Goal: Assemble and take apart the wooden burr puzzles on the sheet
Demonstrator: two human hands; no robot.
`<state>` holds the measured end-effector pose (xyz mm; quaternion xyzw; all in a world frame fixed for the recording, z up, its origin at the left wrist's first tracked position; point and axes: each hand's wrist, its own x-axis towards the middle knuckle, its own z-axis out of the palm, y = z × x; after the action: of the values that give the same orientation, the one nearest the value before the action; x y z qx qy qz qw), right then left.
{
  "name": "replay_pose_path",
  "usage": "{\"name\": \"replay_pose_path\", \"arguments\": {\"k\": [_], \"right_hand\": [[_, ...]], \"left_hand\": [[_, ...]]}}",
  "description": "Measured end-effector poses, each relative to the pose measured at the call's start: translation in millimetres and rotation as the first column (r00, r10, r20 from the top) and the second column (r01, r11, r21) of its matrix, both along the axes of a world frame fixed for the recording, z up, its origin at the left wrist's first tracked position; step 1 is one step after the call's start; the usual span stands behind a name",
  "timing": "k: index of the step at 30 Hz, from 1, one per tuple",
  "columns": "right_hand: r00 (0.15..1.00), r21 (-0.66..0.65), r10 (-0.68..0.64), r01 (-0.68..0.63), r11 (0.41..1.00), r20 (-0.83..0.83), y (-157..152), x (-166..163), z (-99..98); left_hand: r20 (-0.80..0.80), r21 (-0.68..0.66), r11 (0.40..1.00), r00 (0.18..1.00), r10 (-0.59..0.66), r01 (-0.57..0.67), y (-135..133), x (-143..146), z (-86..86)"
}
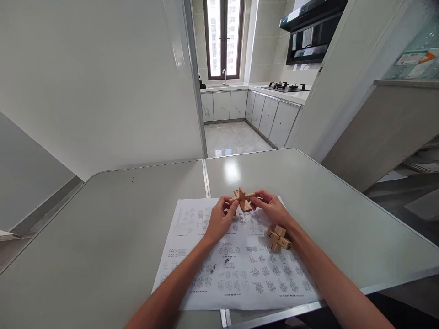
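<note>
A small wooden interlocking puzzle (pixel 243 199) made of crossed sticks is held just above a printed sheet (pixel 236 265). My left hand (pixel 221 219) pinches its left end with closed fingers. Its right end is gripped by my right hand (pixel 271 208), fingers curled round a stick. A second assembled wooden puzzle (pixel 278 238) with letters on its ends lies on the sheet beside my right wrist.
The sheet lies on a grey folding table (pixel 103 228) with a metal seam down its middle. Beyond the table a doorway opens into a kitchen with white cabinets (pixel 240 105), a sink and a hob. A white wall stands at the left.
</note>
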<state>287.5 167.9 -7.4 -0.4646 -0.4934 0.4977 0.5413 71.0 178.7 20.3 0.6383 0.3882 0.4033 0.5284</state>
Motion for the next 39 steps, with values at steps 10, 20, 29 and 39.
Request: {"name": "replay_pose_path", "arguments": {"k": [10,20,29,39], "right_hand": [[0.999,-0.009,0.03,-0.03,0.999,-0.01,-1.8,-1.3,3.1],[0.996,-0.024,0.09,-0.09,0.996,0.009,-1.9,-0.4,4.6],[0.999,-0.006,0.037,-0.037,0.999,0.03,-3.9,-3.7,6.9],[1.0,0.015,0.001,-0.002,1.0,0.022,-2.1,-4.7,2.6]], "left_hand": [[-0.009,0.064,0.997,0.999,-0.047,0.048,-4.4,-1.7,5.1],[-0.003,0.089,0.995,0.999,-0.033,0.033,-4.5,-0.3,3.5],[-0.024,0.067,0.997,0.999,-0.027,0.029,-6.6,-1.4,7.7],[-0.035,0.082,0.996,0.999,-0.017,0.02,-6.7,-1.1,7.6]]}}
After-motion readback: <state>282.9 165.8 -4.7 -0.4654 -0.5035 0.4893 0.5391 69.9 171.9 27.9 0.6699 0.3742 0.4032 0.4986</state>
